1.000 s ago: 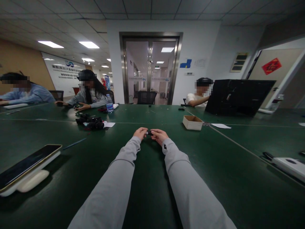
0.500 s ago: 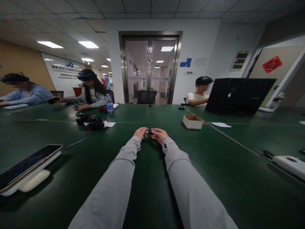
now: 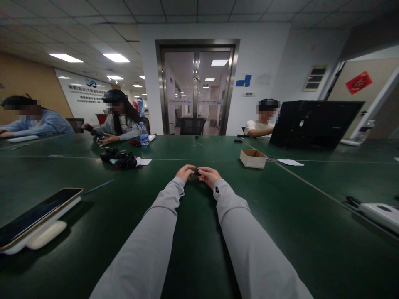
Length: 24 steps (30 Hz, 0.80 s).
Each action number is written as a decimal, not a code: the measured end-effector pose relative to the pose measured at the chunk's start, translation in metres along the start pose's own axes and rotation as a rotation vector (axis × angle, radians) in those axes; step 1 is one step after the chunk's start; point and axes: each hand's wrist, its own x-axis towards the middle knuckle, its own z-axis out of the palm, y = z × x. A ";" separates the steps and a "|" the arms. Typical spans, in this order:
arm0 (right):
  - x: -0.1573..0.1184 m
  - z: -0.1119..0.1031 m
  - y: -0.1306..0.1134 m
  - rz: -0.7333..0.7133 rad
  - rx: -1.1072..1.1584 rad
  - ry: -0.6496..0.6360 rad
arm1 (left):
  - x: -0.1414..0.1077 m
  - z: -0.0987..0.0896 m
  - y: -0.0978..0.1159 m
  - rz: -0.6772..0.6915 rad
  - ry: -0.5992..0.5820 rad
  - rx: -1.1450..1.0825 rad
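Grip: left hand (image 3: 185, 172) and right hand (image 3: 210, 176) both pinching the dark part (image 3: 196, 171) in their fingertips, neither nearer, its long axis seemingly left-right between them, can't tell if it touches the worktop (image 3: 280, 199), box (image 3: 253, 162) ahead-right, well apart.

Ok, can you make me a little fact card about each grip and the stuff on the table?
Left grip: fingertips at one end of a small dark object
Right grip: pinching its other end
Object type: too small to tell
Table: green
Ahead, right: open box
Ahead, left: water bottle
Near left: phone, screen up
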 end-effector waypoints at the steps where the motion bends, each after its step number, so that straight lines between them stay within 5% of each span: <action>1: 0.000 0.000 0.000 -0.001 -0.003 -0.001 | 0.000 0.000 0.000 -0.002 0.002 0.001; 24: 0.001 -0.001 0.000 0.003 0.006 -0.025 | 0.010 -0.002 -0.013 0.078 0.000 -0.015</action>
